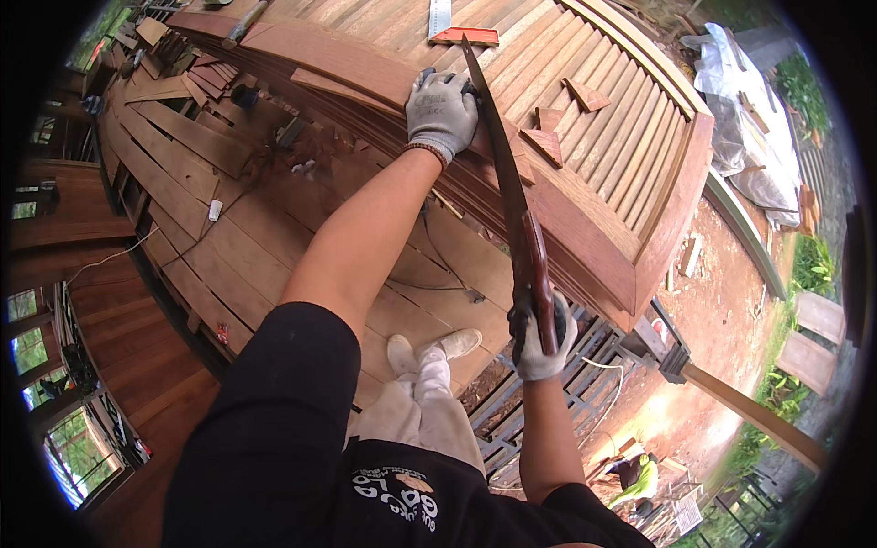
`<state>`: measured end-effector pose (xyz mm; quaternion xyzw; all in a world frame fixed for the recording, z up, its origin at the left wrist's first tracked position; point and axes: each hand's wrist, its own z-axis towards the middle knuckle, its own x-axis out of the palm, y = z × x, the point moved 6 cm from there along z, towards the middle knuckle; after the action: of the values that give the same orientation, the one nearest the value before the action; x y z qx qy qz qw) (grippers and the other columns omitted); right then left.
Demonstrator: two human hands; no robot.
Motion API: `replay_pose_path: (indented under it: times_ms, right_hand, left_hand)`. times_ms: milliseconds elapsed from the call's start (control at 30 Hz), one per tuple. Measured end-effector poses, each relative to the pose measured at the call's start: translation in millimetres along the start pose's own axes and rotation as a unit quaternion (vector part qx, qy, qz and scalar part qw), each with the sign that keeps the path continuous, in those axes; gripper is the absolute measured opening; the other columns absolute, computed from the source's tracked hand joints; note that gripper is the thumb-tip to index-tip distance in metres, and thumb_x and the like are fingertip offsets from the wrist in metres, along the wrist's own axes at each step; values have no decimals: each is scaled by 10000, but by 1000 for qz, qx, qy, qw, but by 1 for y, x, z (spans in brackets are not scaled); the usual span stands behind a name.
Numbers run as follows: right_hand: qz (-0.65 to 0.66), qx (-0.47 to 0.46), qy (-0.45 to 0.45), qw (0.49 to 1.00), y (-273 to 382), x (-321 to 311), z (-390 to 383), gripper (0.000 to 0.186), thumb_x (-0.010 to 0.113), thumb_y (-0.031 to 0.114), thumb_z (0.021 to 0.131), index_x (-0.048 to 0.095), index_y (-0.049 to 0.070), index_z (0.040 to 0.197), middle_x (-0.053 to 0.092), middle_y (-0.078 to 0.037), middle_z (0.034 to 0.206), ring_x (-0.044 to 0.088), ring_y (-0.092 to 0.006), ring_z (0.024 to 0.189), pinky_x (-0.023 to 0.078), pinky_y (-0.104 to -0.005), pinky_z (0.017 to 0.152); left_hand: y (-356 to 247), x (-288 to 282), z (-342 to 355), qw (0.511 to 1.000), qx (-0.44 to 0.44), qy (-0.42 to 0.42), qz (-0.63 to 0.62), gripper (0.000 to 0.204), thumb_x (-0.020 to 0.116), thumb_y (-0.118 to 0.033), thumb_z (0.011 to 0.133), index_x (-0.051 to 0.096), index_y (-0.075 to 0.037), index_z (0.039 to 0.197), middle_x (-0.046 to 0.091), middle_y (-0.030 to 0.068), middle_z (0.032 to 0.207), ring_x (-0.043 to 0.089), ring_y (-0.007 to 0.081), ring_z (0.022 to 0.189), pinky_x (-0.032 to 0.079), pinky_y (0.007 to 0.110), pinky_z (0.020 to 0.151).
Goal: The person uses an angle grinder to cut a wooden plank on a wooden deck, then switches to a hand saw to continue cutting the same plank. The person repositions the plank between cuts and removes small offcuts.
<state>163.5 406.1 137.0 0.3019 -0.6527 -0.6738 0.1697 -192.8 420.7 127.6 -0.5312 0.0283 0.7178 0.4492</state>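
Sawing underway: right hand (541, 340) gripping handsaw (508, 187), left hand (441, 111) pressed flat on plank (338, 57); cut unfinished, offcuts (546, 137) upper centre.

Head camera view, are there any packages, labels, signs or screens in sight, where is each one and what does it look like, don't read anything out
No packages, signs or screens show.
Printed mark on shirt: bottom centre, on the person's black chest; white curved lettering with a small orange patch.
Clear plastic sheeting: upper right beyond the wooden slatted panel; crumpled, whitish, unmarked as far as can be told.
Small white tag-like piece: on the plank floor at left; rectangular, too small to identify.
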Motion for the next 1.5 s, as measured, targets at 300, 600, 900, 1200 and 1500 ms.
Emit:
replay_pose_path:
  times_ms: [300, 600, 900, 1200, 1500]
  right_hand:
    - [3, 43, 36, 998, 27, 18, 42, 336, 663, 275, 939, 664, -40, 1058, 666, -57, 740, 604, -101, 637, 485, -264, 574]
    - [-28, 61, 13, 998, 14, -59, -81, 544, 700, 421, 918, 671, -74, 1143, 682, -55, 757, 610, -102, 627, 484, -258, 578]
    - [148, 82, -118, 978, 45, -104, -53, 545, 763, 352, 907, 577, -107, 1135, 672, -106, 923, 604, -108, 696, 455, -219, 562]
    - [5, 109, -146, 983, 83, -143, -111, 433, 686, 332, 930, 637, -69, 1087, 668, -42, 857, 593, -75, 690, 457, -222, 588]
    - [-299, -34, -178, 937, 142, -117, -118, 222, 626, 73, 887, 654, 3, 1096, 717, -133, 860, 717, -234, 739, 568, -367, 687]
  left_hand:
    - [0, 5, 0, 1000, -2, 12, -5, 242, 560, -214, 883, 686, -86, 1046, 672, 163, 1155, 544, 390, 1239, 387, 496, 1111]
    - [5, 1, -6, 999, -7, 26, -22, 205, 546, -191, 855, 693, -101, 967, 686, 168, 1071, 562, 391, 1195, 394, 495, 1100]
    - [-6, 0, 5, 998, 28, 47, 22, 206, 578, -246, 862, 731, -163, 973, 689, 118, 1098, 568, 336, 1160, 356, 477, 1120]
    - [-4, 4, 5, 987, 48, 113, 106, 264, 552, -387, 916, 745, -211, 953, 702, 56, 1102, 550, 320, 1182, 329, 491, 1122]
    - [-25, 15, 14, 981, 93, 167, 29, 302, 608, -501, 887, 758, -247, 954, 719, 39, 1049, 581, 258, 1154, 250, 526, 1180]
